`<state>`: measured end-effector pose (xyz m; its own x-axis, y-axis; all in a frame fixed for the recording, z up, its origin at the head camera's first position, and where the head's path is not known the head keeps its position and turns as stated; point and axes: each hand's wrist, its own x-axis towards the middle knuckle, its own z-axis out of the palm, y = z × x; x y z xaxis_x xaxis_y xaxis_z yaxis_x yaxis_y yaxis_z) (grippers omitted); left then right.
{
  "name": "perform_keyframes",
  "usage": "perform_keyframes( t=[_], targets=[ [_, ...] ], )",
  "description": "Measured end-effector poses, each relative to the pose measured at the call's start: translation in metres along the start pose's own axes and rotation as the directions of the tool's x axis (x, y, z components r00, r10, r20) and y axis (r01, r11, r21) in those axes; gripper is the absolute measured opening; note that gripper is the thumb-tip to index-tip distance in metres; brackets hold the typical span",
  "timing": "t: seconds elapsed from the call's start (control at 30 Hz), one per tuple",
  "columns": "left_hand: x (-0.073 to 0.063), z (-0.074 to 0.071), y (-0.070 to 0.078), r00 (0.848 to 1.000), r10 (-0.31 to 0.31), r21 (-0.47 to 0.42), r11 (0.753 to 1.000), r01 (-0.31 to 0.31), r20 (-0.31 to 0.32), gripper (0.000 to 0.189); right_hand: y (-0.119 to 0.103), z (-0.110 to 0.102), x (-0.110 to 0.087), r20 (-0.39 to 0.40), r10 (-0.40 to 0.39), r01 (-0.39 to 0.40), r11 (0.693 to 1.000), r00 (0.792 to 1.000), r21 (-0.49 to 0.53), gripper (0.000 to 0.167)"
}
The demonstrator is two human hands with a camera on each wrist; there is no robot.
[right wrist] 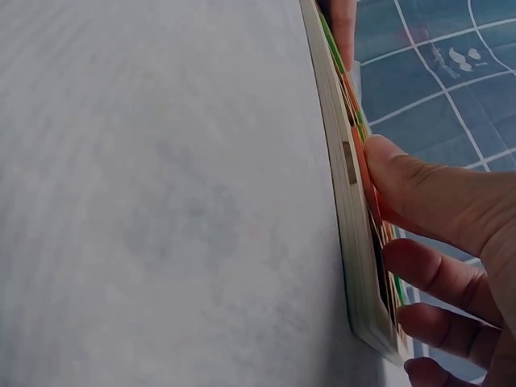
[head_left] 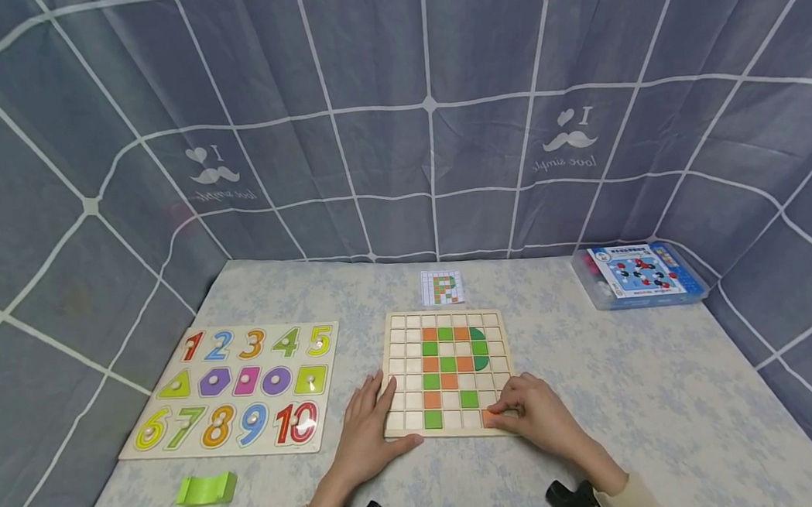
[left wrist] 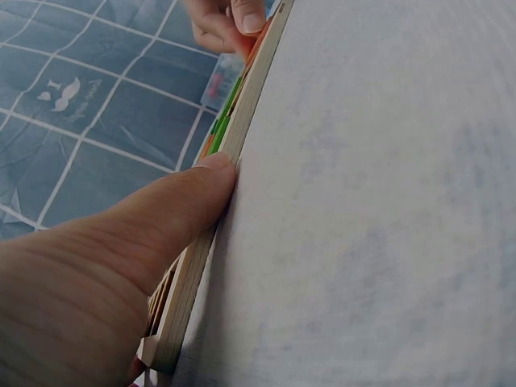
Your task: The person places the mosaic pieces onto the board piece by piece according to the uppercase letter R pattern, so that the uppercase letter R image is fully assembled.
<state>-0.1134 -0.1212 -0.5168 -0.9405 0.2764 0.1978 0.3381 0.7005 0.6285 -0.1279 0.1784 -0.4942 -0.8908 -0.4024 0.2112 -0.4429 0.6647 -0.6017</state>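
A wooden grid board [head_left: 391,326] lies flat in the middle of the head view. Orange, green and dark green tiles in its cells form a letter-like pattern. At the board's lower right, the right hand [head_left: 538,416] pinches an orange square tile [head_left: 488,418] over the bottom row. That hand's thumb [right wrist: 395,161] shows on the orange in the right wrist view. My left hand [head_left: 364,430] steadies the lower left corner, fingers stretched along the side and thumb [left wrist: 189,193] against the front edge. Behind the board lies a small pattern card [head_left: 443,288] with a coloured R.
To the left is a number and shape puzzle board [head_left: 226,396], with a bright green curved block [head_left: 207,489] in front of it. A clear plastic box [head_left: 638,276] with a molecule picture stands at the back right. A grey grid-patterned curtain [head_left: 386,154] encloses the table.
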Motion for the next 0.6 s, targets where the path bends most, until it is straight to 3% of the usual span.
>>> perform_keyframes(
  t=[0.17,0.6],
  targets=[
    [0.0000,-0.0001,-0.0002,1.000,0.005,0.005,1.000,-0.005,-0.003,0.095,-0.0008,-0.0028,-0.0013,-0.005,-0.053,0.053,0.998,0.999,-0.033,0.014],
    [-0.0027,-0.0021,-0.0019,1.000,-0.020,0.001,1.000,0.020,0.017,0.095,-0.0008,-0.0070,-0.0025,0.088,-0.044,0.049,0.998,0.995,-0.047,0.017]
  ],
)
